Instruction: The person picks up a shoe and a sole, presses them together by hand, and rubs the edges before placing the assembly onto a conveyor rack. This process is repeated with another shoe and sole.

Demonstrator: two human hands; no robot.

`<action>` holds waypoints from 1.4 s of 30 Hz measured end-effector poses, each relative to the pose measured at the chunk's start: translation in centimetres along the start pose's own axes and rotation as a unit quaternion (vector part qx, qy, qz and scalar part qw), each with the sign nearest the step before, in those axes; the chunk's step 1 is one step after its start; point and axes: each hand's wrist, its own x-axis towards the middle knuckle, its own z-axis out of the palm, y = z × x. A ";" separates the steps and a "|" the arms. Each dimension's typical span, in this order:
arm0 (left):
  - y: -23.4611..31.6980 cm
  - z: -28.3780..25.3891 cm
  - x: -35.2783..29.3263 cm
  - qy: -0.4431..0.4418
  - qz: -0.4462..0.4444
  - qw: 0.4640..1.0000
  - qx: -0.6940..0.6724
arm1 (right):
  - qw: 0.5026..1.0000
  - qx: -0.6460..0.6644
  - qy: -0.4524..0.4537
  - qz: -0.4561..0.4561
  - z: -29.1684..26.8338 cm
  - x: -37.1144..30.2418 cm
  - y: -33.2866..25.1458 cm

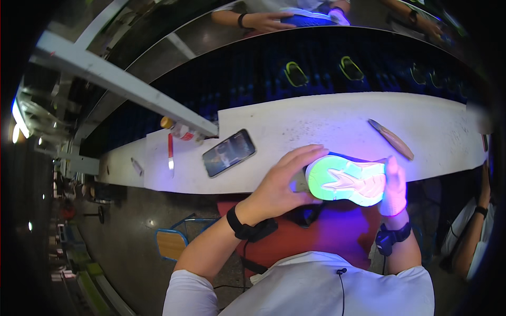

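Observation:
A shoe [345, 181] is held over the near edge of the white worktable, its sole turned up toward me. The sole glows green, white and pink under a violet-blue light. My left hand [282, 181] grips the left end, fingers along the far side and thumb on the near side. At the right end my right hand [394, 187] is closed around the shoe; it is lit bright pink. The upper is mostly hidden beneath the sole. Beyond my right hand, a slim tool [391, 139] with a brown handle and dark tip lies on the table.
On the white tabletop [295, 126] lie a phone [229, 152], a red-handled tool [170, 150] and a yellow-capped bottle [182, 130]. A metal beam [132, 87] slants over the left side. Shoes with yellow-green rims [295, 74] sit on the dark line behind. Other people's hands [263, 22] work across it.

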 end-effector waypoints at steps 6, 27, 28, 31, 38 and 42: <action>4.5 -1.8 0.2 0.081 0.071 0.991 0.080 | 0.920 -0.134 -0.158 -0.333 10.0 1.4 -6.2; 5.1 -1.9 1.9 0.059 -0.202 0.971 0.113 | 0.917 0.013 -0.376 -0.128 14.9 6.2 -9.3; 5.5 -1.8 2.8 0.042 -0.205 0.968 0.138 | 0.916 -0.006 -0.369 -0.159 14.4 6.6 -9.3; 7.1 -1.2 5.7 0.004 -0.187 0.962 0.201 | 0.919 -0.004 -0.342 -0.197 12.5 7.7 -8.8; 9.3 1.5 8.4 -0.060 -0.027 0.923 0.378 | 0.942 0.014 -0.277 -0.188 7.7 5.6 -9.7; 10.1 3.8 6.1 -0.061 0.099 0.903 0.414 | 0.933 0.040 -0.277 -0.226 5.6 2.2 -8.6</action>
